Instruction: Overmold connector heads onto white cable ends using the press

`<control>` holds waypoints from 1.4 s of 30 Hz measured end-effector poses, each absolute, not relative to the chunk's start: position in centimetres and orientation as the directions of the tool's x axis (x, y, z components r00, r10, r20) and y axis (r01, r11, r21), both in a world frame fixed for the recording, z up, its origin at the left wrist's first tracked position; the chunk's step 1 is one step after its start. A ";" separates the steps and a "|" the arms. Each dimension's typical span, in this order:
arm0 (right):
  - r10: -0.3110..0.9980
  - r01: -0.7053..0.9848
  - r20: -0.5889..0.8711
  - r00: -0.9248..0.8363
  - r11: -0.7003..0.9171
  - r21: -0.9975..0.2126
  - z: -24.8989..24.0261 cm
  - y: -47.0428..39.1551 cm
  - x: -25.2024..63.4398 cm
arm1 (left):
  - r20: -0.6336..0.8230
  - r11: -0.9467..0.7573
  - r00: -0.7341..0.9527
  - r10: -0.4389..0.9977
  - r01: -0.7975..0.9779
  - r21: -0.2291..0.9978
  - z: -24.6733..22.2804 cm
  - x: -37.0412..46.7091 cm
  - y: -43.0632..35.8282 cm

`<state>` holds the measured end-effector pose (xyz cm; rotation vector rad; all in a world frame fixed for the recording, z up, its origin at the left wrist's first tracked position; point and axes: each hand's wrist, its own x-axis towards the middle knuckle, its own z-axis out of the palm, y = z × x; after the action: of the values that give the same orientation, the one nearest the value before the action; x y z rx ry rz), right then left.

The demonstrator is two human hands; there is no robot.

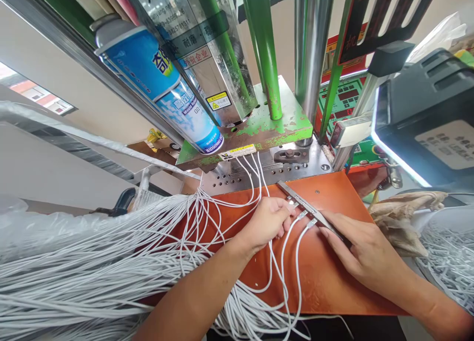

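Note:
A narrow metal mould bar (301,203) lies slantwise above the orange work surface, with small metal cable connectors set along its side. My right hand (355,242) grips the bar's near end between thumb and fingers. At the bar's left side, my left hand (272,217) is closed in a pinch on a white cable (270,252) by its connector end, which the fingers partly hide. Two more white cables (297,257) hang from connectors at the bar, below my left hand, and curve down toward the front edge.
A big bundle of white cables (111,252) spreads over the left side. Behind stands a green press (274,129) with several cables running under it. A blue spray can (163,84) leans there. At right are a lamp (425,119) and a bag of small white pieces (450,262).

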<state>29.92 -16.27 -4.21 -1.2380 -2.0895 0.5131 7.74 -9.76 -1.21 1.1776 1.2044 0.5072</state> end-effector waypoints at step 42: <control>0.877 0.718 0.307 -0.370 0.480 -0.505 -4.8 -15.9 29.7 | -0.267 0.243 0.288 0.920 0.118 0.963 5.1 -0.6 -10.3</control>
<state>29.73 -15.90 -4.79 -1.3147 -2.1903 0.3879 -0.55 -10.31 5.13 1.2017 1.1501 0.7571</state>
